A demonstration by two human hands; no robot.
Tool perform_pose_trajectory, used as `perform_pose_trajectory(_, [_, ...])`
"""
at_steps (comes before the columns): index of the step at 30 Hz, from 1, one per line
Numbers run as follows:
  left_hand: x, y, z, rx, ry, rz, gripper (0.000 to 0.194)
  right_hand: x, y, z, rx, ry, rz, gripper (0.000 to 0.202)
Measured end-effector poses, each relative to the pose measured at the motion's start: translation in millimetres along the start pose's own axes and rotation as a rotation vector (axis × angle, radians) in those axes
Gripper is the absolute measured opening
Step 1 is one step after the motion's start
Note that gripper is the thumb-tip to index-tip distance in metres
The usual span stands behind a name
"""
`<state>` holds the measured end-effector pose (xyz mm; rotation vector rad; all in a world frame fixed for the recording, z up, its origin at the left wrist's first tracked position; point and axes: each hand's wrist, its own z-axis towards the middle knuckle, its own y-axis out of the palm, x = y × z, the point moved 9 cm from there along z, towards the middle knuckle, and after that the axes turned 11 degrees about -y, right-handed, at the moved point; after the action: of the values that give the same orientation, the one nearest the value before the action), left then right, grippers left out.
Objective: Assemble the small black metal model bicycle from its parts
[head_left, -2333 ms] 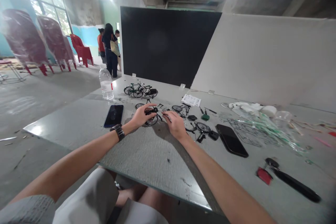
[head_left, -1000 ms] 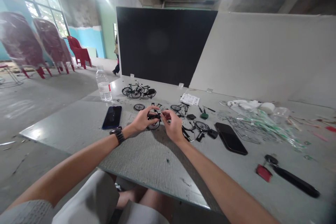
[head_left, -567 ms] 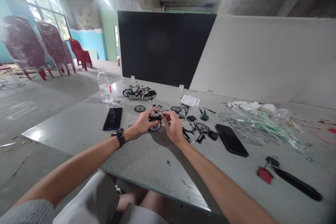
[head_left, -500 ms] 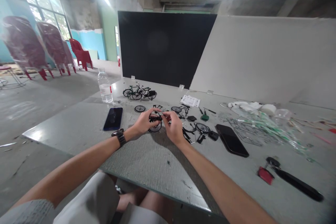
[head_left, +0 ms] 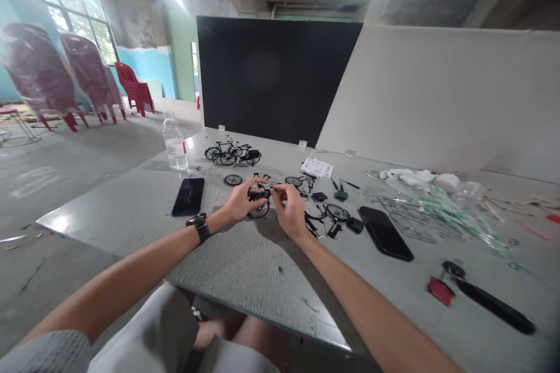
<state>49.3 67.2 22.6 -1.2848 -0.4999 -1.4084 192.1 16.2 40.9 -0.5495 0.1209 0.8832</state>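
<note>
Near the middle of the grey table (head_left: 245,256), my left hand (head_left: 240,200) grips a small black bicycle part with a spoked wheel (head_left: 259,210). My right hand (head_left: 289,207) is at the right side of that part, its thumb and fingertips pinched together on something too small to make out. The fingertips of both hands are close together. Behind them stand small assembled model bicycles (head_left: 231,152). A loose wheel (head_left: 233,179) lies left of the part. More black bicycle parts (head_left: 338,213) are spread to the right of my right hand.
A blue-edged phone (head_left: 188,197) and a water bottle (head_left: 175,145) are on the left. To the right are a black phone (head_left: 385,233), clear plastic scraps (head_left: 455,218), a black-handled tool (head_left: 494,306) and a red piece (head_left: 440,291). Printed papers (head_left: 317,167) lie farther back.
The fingertips of my right hand have shifted slightly against the part, and its fingers look a little more curled. My left hand keeps its hold.
</note>
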Motion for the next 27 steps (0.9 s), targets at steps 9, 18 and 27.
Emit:
perform_pose_trajectory(9, [0.6, -0.6, 0.6, 0.021, 0.002, 0.054, 0.051, -3.4, 1.8, 0.1, -0.018, -0.04, -0.015, 0.015])
perform_pose_trajectory(18, [0.5, 0.3, -0.4, 0.021, -0.005, 0.062, 0.053, -5.7, 1.4, 1.4, -0.021, -0.045, -0.011, 0.016])
perform_pose_trajectory(27, [6.0, 0.0, -3.3, 0.032, 0.021, 0.096, 0.05, 2.3, 3.5, -1.9, -0.002, 0.054, 0.027, 0.023])
